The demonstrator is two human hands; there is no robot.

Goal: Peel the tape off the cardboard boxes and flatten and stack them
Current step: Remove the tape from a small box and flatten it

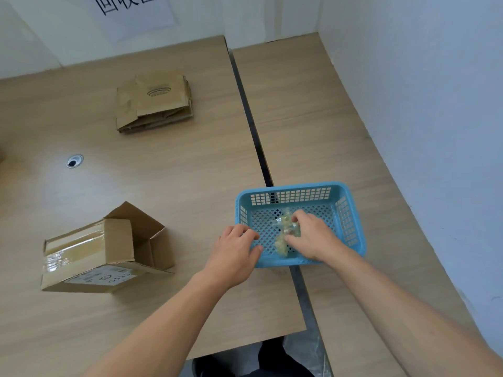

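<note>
The right hand [313, 238] presses wadded tape [284, 235] into the blue basket [351, 213], fingers curled on it; the left hand [234, 251] grips the basket's near-left rim. The remaining taped box [95, 248] lies on the table [163, 172] left of both hands, open end facing right, nearer the left hand. The flattened stack [153, 103] sits farther back.

Two wooden tables [190, 164] butted side by side. Blue basket [351, 213] straddling the seam; open cardboard box [109, 248] left of it; flattened cardboard stack [155, 102] beyond.
</note>
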